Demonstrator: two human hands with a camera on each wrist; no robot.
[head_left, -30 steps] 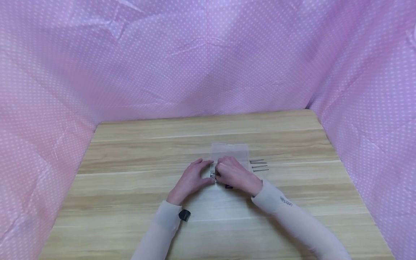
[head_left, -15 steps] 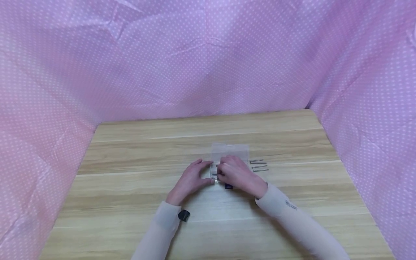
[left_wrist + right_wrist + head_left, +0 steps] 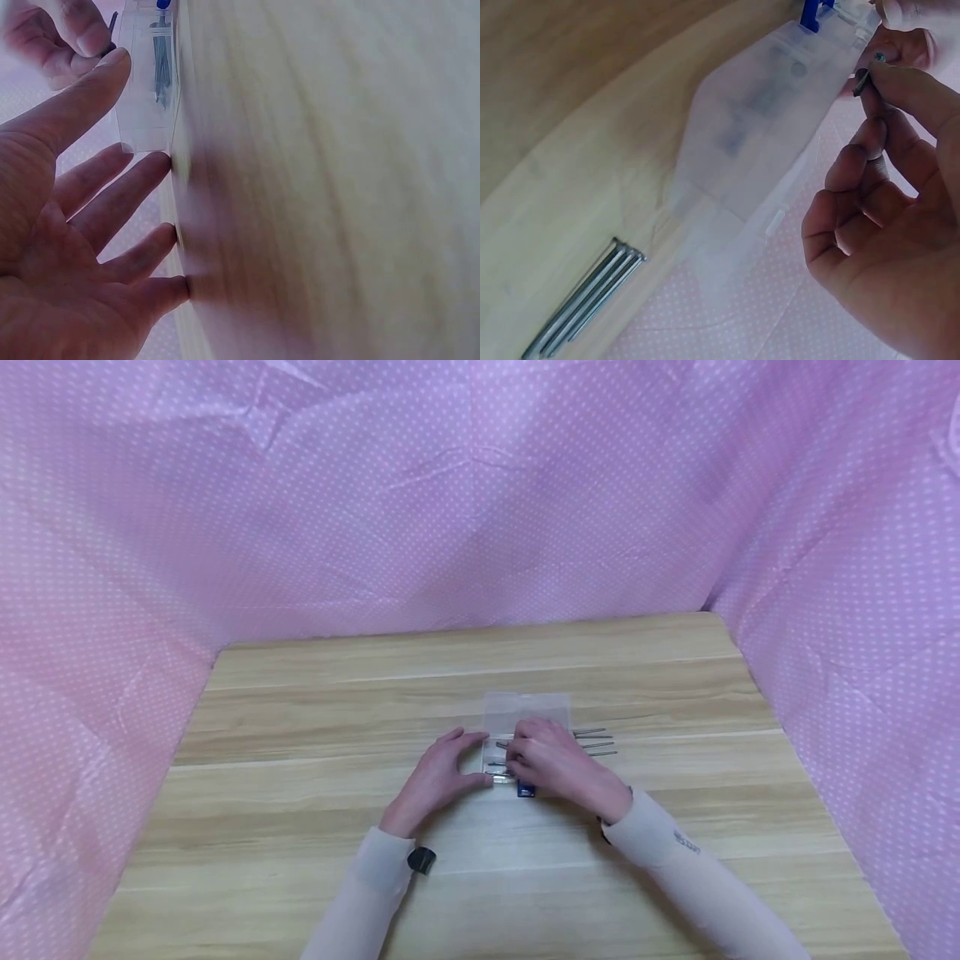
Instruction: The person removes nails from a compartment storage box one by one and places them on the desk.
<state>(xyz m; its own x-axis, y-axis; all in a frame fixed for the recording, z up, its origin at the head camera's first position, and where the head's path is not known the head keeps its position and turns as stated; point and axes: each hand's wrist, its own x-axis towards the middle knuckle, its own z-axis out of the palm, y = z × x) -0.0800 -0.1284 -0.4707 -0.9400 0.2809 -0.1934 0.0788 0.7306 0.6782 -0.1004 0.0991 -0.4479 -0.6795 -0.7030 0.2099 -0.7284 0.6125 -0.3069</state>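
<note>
A wooden counter (image 3: 315, 827) is filling the view, pink dotted cloth behind. The left hand (image 3: 438, 777), fingers relaxed, is bracing the clear plastic box (image 3: 528, 710) mid-counter. The right hand (image 3: 551, 760) is pinching a nail (image 3: 862, 79) over it: thin, stiff, slippery, probably best gripped mid-shaft. Loose nails (image 3: 596, 743) are lying just beyond.

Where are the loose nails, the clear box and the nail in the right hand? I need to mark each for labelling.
loose nails (image 3: 585, 300): right wrist view, middle of the bundled shafts.
clear box (image 3: 757, 120): right wrist view, its flat lid.
held nail (image 3: 861, 81): right wrist view, its dark tip.
</note>
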